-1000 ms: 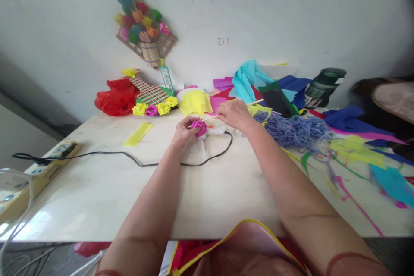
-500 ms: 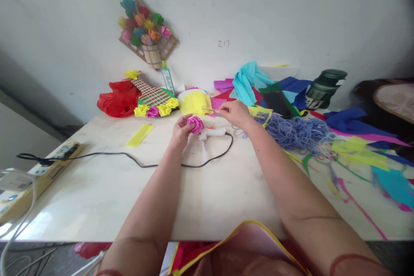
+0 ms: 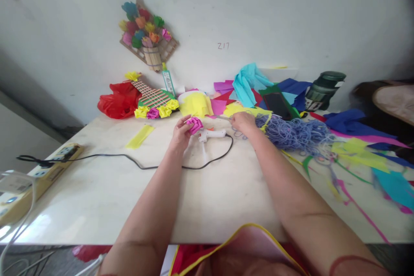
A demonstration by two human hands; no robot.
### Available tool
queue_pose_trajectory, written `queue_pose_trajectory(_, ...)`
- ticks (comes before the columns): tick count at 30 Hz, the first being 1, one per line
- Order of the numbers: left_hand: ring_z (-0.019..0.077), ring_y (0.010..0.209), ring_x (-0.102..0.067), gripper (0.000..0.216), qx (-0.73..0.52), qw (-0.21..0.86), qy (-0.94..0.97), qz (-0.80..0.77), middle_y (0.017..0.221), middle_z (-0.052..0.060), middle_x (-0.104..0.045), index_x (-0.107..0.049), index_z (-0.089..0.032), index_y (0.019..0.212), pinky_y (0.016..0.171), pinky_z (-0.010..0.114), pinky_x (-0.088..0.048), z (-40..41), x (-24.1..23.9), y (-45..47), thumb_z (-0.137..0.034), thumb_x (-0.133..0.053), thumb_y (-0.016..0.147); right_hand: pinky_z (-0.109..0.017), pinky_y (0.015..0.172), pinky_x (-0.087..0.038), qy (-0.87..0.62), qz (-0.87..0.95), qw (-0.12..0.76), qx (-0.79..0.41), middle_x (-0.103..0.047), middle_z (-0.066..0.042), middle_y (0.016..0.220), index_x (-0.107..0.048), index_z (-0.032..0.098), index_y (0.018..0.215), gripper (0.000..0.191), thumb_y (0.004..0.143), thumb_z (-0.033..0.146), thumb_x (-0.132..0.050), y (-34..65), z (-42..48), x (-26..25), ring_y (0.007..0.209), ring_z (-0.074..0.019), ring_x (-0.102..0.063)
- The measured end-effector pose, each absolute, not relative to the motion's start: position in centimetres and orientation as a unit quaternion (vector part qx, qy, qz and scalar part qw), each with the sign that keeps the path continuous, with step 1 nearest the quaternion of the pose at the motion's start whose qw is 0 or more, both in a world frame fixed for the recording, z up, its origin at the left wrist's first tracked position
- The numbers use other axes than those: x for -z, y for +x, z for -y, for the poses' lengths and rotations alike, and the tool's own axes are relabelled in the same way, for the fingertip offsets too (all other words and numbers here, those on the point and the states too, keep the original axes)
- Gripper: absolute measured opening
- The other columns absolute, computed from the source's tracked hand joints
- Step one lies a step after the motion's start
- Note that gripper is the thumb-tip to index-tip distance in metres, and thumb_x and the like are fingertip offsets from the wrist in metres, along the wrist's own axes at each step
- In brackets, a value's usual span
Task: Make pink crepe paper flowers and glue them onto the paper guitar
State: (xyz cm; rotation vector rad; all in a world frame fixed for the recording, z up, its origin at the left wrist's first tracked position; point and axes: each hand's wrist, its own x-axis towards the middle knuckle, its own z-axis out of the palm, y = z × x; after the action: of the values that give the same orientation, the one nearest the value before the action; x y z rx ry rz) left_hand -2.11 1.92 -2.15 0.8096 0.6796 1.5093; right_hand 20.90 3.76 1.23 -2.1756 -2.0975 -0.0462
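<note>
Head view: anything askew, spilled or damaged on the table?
Nothing damaged or spilled. Messy right half: a tangled heap of blue string and loose paper scraps strewn over the table. The glue gun lies on its side, beside the left hand holding a pink paper flower.

a craft workspace: coloured paper scraps (image 3: 359, 146), glue gun (image 3: 211, 134), paper-flower pieces.

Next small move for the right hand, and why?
Probably shift the right hand left to the white glue gun: it lies on the table between the hands, its nozzle right by the pink paper flower that the left hand holds up. Whether the right hand grips a thin stick is hard to tell.
</note>
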Motion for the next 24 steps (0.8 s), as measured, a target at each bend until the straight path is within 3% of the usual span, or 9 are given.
queue_pose_trajectory(3, 0.0121, 0.061, -0.06, 0.042, -0.651, 0.597, 0.353, -0.309, 0.07, 0.001, -0.064, -0.06, -0.014, 0.093, 0.058, 0.025, -0.049, -2.0, 2.2, -1.9, -0.006, -0.07, 0.053, -0.032, 0.073, -0.044, -0.725, 0.686, 0.061, 0.009, -0.068, -0.015, 0.1, -0.068, 0.016, 0.098, 0.028, 0.079, 0.028, -0.051, 21.1, -3.8, -1.1, 0.095, -0.0255, -0.062)
queue_pose_trajectory(7, 0.0117, 0.058, -0.057, 0.042, -0.659, 0.585, 0.346, -0.323, 0.068, 0.0, -0.063, -0.061, -0.015, 0.091, 0.054, 0.025, -0.046, -2.2, 2.2, -1.6, -0.006, -0.069, 0.051, -0.036, 0.078, -0.045, -0.692, 0.693, 0.203, 0.014, -0.068, -0.014, 0.101, -0.065, 0.018, 0.104, 0.034, 0.081, 0.038, -0.051, 20.3, -3.5, -1.9, 0.096, -0.0256, -0.062)
queue_pose_trajectory(13, 0.012, 0.06, -0.055, 0.036, -0.66, 0.58, 0.356, -0.318, 0.068, -0.001, -0.058, -0.059, -0.016, 0.088, 0.058, 0.029, -0.044, -2.2, 2.5, -0.9, -0.008, -0.067, 0.054, -0.029, 0.077, -0.047, -0.57, 0.695, 0.369, -0.237, -0.067, -0.01, 0.098, -0.062, 0.014, 0.104, 0.045, 0.075, 0.048, -0.059, 16.7, -2.8, -2.1, 0.09, -0.0177, -0.062)
queue_pose_trajectory(18, 0.0116, 0.065, -0.055, 0.031, -0.664, 0.592, 0.348, -0.295, 0.071, 0.0, -0.059, -0.061, -0.016, 0.083, 0.065, 0.029, -0.043, -1.9, 2.3, -0.1, -0.005, -0.062, 0.054, -0.029, 0.074, -0.049, -0.506, 0.662, 0.39, -0.393, -0.061, -0.011, 0.106, -0.051, 0.013, 0.117, 0.054, 0.072, 0.038, -0.065, 14.4, -2.1, -1.7, 0.084, -0.0151, -0.061)
queue_pose_trajectory(24, 0.0112, 0.064, -0.055, 0.032, -0.657, 0.608, 0.337, -0.291, 0.07, 0.0, -0.059, -0.06, -0.015, 0.083, 0.063, 0.026, -0.042, -1.5, 1.9, 0.7, -0.004, -0.059, 0.053, -0.029, 0.076, -0.049, -0.516, 0.649, 0.394, -0.398, -0.06, -0.009, 0.106, -0.046, 0.014, 0.121, 0.058, 0.067, 0.023, -0.064, 13.3, -1.9, -1.0, 0.085, -0.0149, -0.06)
